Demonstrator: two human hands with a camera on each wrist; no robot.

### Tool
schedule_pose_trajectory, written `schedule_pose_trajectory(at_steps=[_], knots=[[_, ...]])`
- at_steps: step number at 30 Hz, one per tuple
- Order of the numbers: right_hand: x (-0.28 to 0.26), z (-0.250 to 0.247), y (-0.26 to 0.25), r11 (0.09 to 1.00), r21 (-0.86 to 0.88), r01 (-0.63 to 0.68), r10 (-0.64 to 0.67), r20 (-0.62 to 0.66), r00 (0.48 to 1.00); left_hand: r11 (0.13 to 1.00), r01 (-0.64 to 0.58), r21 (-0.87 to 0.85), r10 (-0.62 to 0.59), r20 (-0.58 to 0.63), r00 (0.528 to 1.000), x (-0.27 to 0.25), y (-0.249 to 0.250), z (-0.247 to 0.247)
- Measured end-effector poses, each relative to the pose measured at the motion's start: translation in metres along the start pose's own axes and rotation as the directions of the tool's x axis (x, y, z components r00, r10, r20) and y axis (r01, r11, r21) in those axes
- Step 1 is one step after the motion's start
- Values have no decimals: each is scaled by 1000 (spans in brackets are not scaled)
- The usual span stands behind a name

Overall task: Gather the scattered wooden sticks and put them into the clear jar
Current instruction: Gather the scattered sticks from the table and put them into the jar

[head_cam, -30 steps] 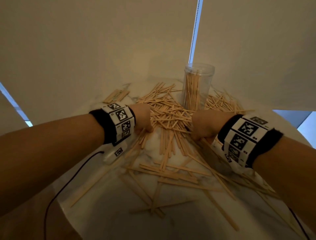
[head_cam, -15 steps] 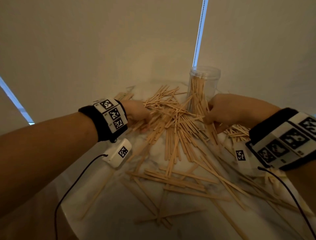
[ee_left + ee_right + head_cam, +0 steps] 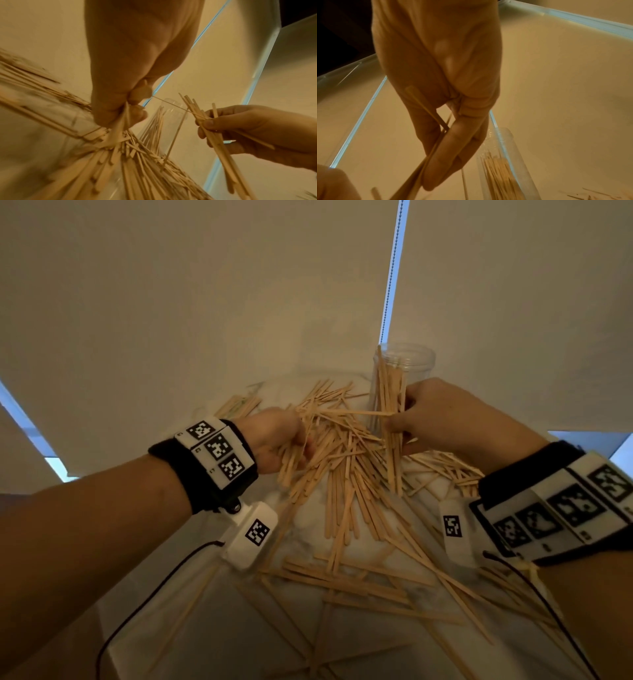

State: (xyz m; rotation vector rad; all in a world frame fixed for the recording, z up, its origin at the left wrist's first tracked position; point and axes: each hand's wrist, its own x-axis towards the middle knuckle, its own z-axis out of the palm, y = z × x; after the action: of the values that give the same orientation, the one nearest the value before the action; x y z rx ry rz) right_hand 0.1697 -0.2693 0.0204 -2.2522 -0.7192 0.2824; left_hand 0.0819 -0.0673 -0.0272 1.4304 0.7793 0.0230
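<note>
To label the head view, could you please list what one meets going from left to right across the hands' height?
Left hand gripping wooden sticks → the loose stick pile on the table → the bundle of sticks held upright → right hand.

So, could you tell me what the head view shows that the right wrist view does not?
Only the head view shows the round table, the sticks scattered over it, and the left hand gripping a clump of them. Only the right wrist view shows the right hand's fingers curled round its bundle from the underside. Both show the right hand holding sticks beside the clear jar, which already holds upright sticks.
</note>
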Motion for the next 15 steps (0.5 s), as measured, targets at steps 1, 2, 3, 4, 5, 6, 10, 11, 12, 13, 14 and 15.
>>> schedule_pose_trajectory(at_steps=[1,2,3,4,5,6,10,11,12,13,14,15], knots=[[1,0,0,1000,11,3,-3,2,1000,999,-11,-35,12,35,999,0,2,2],[3,1,-1,1000,29,1,-1,5,1000,997,-18,-69,23,75,997,0,3,4],[4,2,-1,999,48,2,-2,6,1000,995,-25,-92,34,99,994,-1,5,6],[5,3,-3,998,63,2,-3,8,1000,993,-36,-115,50,118,992,-2,6,10],[6,4,-4,998,70,3,-4,9,1000,989,-47,-139,64,123,990,-3,8,15],[8,6,-6,997,74,3,-3,9,1000,985,-56,-165,77,125,989,-3,9,20],[11,18,-18,998,46,52,-52,11,999,979,-173,-111,187,125,974,-3,14,44],[14,22,-21,997,40,72,-73,26,997,973,-220,-74,228,127,965,-2,16,49],[17,26,-23,996,24,91,-92,43,995,964,-262,-53,267,123,956,1,17,52],[20,30,-25,994,2,111,-111,49,993,954,-295,-48,298,111,948,4,18,55],[23,32,-25,992,-28,124,-123,42,992,946,-320,-52,324,88,942,8,19,56],[27,33,-25,990,-53,132,-131,27,991,939,-341,-48,344,57,937,12,20,57]])
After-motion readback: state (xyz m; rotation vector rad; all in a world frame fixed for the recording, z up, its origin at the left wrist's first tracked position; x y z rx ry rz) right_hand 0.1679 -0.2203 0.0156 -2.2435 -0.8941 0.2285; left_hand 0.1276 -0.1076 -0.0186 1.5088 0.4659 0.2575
